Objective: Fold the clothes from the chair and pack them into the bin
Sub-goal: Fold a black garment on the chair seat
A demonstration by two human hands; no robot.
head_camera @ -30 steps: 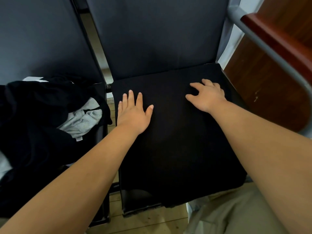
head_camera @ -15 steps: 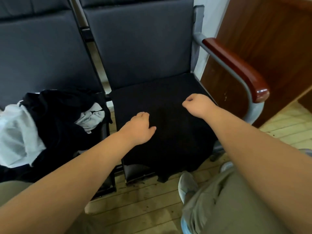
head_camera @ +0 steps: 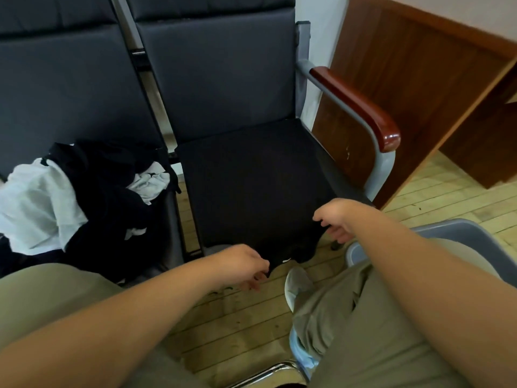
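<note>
A black garment lies flat over the seat of the right-hand chair, its near edge hanging over the seat's front. My left hand pinches that hanging edge at its left corner. At the right corner my right hand grips the same edge with curled fingers. A heap of black and white clothes sits on the left chair seat. The grey bin shows at the right, mostly hidden behind my right arm and knee.
A wooden armrest on a grey metal frame borders the right chair. Behind it stands a brown wooden panel. My knees in khaki trousers and one shoe fill the foreground above a pale plank floor.
Both hands have drawn back from the middle of the seat to its front edge and taken hold of the black garment's near edge. The camera has pulled back, bringing the bin into view.
</note>
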